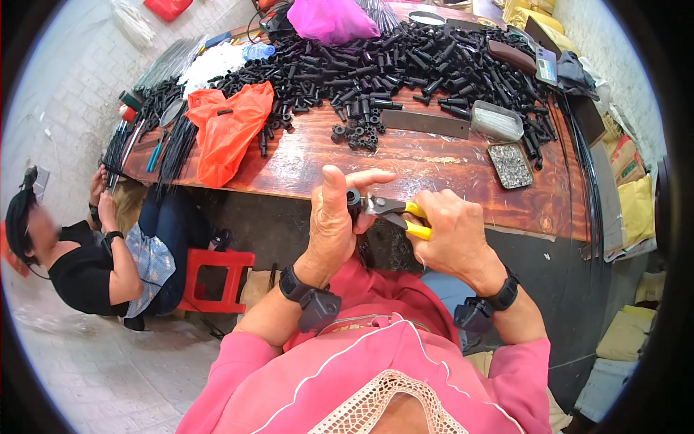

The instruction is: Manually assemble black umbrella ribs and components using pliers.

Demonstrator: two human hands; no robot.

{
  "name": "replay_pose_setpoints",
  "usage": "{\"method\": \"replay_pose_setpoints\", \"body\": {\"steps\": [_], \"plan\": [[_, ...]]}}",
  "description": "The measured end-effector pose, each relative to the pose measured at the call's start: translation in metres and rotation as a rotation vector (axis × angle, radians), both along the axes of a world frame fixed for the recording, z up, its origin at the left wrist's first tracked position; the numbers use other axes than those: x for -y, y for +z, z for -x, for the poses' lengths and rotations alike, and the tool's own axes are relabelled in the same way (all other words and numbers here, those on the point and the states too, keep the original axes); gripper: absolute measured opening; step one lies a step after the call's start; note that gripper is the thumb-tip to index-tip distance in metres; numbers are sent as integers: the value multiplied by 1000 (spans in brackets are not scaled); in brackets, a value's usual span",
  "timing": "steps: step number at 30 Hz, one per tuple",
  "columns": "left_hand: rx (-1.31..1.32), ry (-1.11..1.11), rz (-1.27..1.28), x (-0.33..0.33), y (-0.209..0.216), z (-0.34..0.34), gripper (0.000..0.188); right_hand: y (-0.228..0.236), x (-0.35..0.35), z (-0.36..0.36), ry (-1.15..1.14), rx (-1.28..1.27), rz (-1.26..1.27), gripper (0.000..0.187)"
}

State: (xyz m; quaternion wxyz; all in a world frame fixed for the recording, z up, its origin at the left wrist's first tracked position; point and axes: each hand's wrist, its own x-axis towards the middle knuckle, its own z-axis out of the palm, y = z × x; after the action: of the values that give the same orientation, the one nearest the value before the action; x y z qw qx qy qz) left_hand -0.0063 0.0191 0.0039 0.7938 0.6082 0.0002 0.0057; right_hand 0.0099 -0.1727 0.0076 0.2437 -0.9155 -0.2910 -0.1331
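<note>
In front of the table's near edge, my left hand (331, 220) grips a black tubular part (353, 199), its round hollow end facing up. The thumb and index finger stick out while the other fingers curl round the part. My right hand (454, 228) is closed on the yellow handles of a pair of pliers (394, 208). The metal jaws meet the side of the black part near its upper end. Whether the jaws bite on something small there, I cannot make out.
A wooden table (303, 159) carries a big heap of black tubular parts (361, 65), an orange bag (230, 134), a flat metal bar (425, 124), a clear tub (497, 120) and a tin of small metal pieces (510, 165). A co-worker (94, 253) sits at left by a red stool (217, 278).
</note>
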Motion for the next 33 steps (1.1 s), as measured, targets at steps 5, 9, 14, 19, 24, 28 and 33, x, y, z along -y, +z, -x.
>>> {"method": "replay_pose_setpoints", "body": {"steps": [5,9,14,19,24,28,33], "plan": [[105,-144,30,-7,-5,-7,88,16,39,-16,11,53,-22,19],[174,-212,177,-10,-4,-5,60,8,97,-52,-233,-188,-244,17],[316,-448,198,-19,-2,-9,52,-12,159,-101,-533,-244,-194,17],[335,-347,5,-4,-3,-7,60,-30,158,-118,-549,-199,12,19],[253,-304,-42,8,-12,-4,60,-39,154,-126,-548,-154,121,14],[225,-229,26,9,-18,-6,58,-40,156,-129,-526,-125,165,14],[221,-178,76,8,-20,-6,56,-28,164,-130,-506,-306,-137,26]]}}
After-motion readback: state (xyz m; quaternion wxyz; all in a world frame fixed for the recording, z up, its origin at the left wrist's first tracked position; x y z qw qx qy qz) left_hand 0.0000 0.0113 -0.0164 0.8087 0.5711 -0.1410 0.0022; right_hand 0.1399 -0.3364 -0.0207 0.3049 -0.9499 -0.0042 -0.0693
